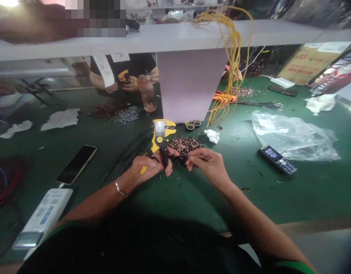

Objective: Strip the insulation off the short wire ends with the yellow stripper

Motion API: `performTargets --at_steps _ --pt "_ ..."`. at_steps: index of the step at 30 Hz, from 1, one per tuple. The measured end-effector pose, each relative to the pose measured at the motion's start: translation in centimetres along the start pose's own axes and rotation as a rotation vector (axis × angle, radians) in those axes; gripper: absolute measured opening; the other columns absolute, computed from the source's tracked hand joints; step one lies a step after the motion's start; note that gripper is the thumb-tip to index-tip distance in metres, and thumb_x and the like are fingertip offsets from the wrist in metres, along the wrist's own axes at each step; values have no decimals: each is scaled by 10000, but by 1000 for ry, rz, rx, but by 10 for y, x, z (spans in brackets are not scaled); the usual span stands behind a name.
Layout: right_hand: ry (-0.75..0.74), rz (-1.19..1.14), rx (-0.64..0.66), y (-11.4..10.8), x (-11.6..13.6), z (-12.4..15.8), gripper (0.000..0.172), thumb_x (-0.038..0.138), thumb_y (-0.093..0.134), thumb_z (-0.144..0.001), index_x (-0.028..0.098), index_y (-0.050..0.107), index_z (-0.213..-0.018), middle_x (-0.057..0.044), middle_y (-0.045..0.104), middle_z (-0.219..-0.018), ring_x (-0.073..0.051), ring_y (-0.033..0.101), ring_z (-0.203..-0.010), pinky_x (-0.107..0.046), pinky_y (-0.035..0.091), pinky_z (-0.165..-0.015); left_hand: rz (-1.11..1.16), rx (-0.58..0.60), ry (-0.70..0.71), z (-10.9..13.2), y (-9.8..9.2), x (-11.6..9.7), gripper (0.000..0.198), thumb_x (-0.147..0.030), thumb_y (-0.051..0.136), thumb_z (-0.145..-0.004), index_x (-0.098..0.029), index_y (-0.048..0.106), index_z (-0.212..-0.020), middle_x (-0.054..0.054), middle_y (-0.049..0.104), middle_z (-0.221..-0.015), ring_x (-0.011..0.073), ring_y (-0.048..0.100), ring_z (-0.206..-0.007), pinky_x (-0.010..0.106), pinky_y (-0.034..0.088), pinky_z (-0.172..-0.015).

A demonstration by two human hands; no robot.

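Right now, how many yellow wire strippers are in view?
2. One wire stripper is in the left hand, beside the pile of copper-ended wires; the other is with a co-worker across the bench. More could hide behind the pale panel.

A handwritten number, apparently 176, stands on a white paper tag [119, 56] hanging from the white shelf [164, 40], upper centre of the frame. Printing on the cardboard box [308, 62], upper right, and the white device [42, 217], lower left, is illegible.
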State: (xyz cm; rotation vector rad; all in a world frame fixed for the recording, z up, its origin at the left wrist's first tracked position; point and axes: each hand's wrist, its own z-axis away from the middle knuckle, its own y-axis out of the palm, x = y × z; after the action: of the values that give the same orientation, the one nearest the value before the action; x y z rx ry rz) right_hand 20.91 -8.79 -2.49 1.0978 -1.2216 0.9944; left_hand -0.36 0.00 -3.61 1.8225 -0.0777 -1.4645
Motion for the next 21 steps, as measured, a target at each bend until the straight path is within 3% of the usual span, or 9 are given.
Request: performTargets --at_steps 9,21 --pt "48 -35 82 12 -14 3 134 304 772 -710 201 689 -733 -2 725 -614 -146 655 -504 -331 553 -550 4 -22 27 0 8 5 506 -196 629 -593 -146 639 -1096 189 696 -1152 339 677 -986 391 498 -700" --pt "93 -76 94 11 -20 1 212 353 831 -674 190 716 -746 -8 733 -616 -151 661 -499 -316 552 -544 27 -23 -2 -4 15 2 423 -184 612 -503 -140 644 -922 153 732 -954 325 686 -903 370 490 -667"
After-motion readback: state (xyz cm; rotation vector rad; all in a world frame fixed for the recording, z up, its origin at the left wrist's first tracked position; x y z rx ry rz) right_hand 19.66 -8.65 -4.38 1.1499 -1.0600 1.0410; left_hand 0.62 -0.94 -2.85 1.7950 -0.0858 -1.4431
